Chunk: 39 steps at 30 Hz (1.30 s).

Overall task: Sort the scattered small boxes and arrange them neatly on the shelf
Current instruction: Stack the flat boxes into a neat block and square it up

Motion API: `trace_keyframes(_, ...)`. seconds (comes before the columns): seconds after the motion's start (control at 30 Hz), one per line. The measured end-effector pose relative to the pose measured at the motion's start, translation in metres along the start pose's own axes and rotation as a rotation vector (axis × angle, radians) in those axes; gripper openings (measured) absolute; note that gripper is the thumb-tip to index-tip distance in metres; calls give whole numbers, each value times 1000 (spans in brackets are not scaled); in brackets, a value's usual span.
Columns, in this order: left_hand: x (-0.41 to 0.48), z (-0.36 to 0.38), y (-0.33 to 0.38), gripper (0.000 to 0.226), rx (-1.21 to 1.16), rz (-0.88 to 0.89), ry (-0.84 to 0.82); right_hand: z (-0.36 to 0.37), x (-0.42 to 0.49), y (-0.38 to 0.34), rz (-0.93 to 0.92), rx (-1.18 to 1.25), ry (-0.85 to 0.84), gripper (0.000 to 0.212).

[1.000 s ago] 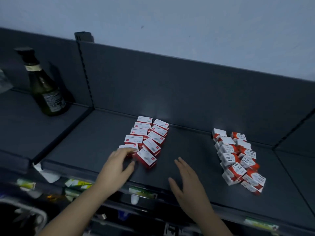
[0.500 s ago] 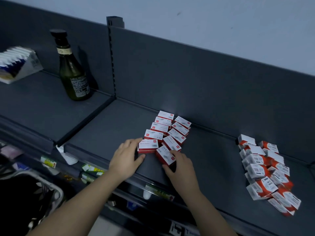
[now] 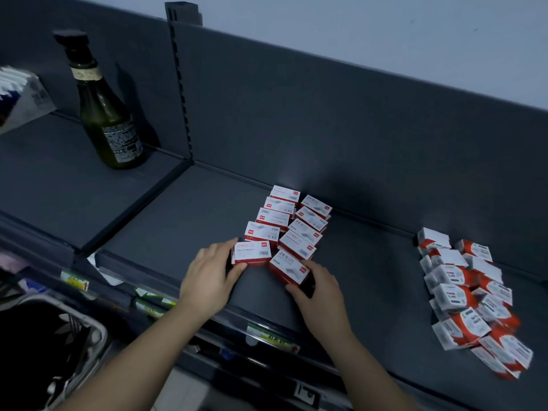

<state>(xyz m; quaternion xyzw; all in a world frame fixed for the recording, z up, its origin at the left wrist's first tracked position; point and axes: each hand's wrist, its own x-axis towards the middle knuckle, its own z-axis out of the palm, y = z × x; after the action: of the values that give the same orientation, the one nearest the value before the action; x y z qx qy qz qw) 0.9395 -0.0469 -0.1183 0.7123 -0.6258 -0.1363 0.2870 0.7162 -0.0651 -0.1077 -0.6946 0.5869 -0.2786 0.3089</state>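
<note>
While the left hand [image 3: 207,280] grips the nearest small red-and-white cardboard box [image 3: 252,253] and the right hand [image 3: 318,287] its neighbour [image 3: 290,267], press both squarely into their rows on the dark grey metal shelf [image 3: 178,226].

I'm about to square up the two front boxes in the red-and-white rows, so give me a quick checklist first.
1. Left hand on the front-left box: ok, fingers at its left edge and front.
2. Right hand on the front-right box: ok, touching its near end.
3. Front-right box lined up with its row: not ok, it sits skewed.
4. Free shelf to the left of the rows: ok.
5. Bottle away from the hands: ok, on the next shelf section.
6. Right-hand pile tidy: not ok, boxes lie tilted.
</note>
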Motion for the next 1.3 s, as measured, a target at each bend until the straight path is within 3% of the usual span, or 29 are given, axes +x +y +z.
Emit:
trace_keyframes(0.2, 0, 0, -2, 40, -11, 34, 20, -2, 0, -2, 52, 52, 28, 47)
trace_keyframes(0.33, 0, -8, -4, 37, -146, 108, 19, -8, -4, -8, 77, 255, 121, 42)
trace_keyframes(0.43, -2, -24, 1, 36, -569, 29, -71, -16, -11, -18, 134, 558, 118, 39)
trace_keyframes(0.57, 2, -51, 20, 35, -1128, -115, -309, -26, -25, -40, 134, 837, 71, 40)
trace_keyframes(0.67, 4, -61, 33, 37, -1236, -119, -451, -31, -33, -56, 116, 960, 83, 42)
trace_keyframes(0.77, 3, -65, 41, 37, -1276, -136, -507, -37, -39, -67, 141, 1122, 123, 61)
trace_keyframes(0.93, 1, -68, 45, 42, -1316, -132, -562, -45, -50, -79, 168, 1280, 180, 26)
trace_keyframes(1.0, 1, -69, 46, 44, -1338, -141, -576, -43, -50, -82, 173, 1288, 204, 3)
trace_keyframes(1.1, 0, -71, 48, 45, -1388, -174, -598, -38, -47, -76, 135, 1170, 253, 4)
trace_keyframes(1.3, -3, -73, 48, 44, -1382, -189, -641, -48, -53, -71, 52, 752, 211, 41)
